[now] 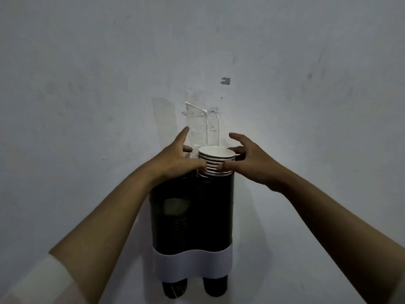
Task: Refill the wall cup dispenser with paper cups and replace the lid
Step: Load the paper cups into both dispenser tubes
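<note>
A dark two-tube cup dispenser [192, 220] with a white wavy band hangs on the wall. A stack of white paper cups [215, 162] sticks out of the top of its right tube, rims showing. My left hand [178, 156] touches the stack's left side with thumb and fingers spread. On the stack's right side my right hand [247, 160] rests its thumb on the rims, fingers curled behind. The left tube holds cups seen dimly through its dark wall. A clear lid [202, 126] stands tilted up against the wall behind the stack.
The grey-white wall [306, 106] fills the view, with a small dark mark [225, 81] above the dispenser. Two cup bottoms [215, 286] poke out below the white band.
</note>
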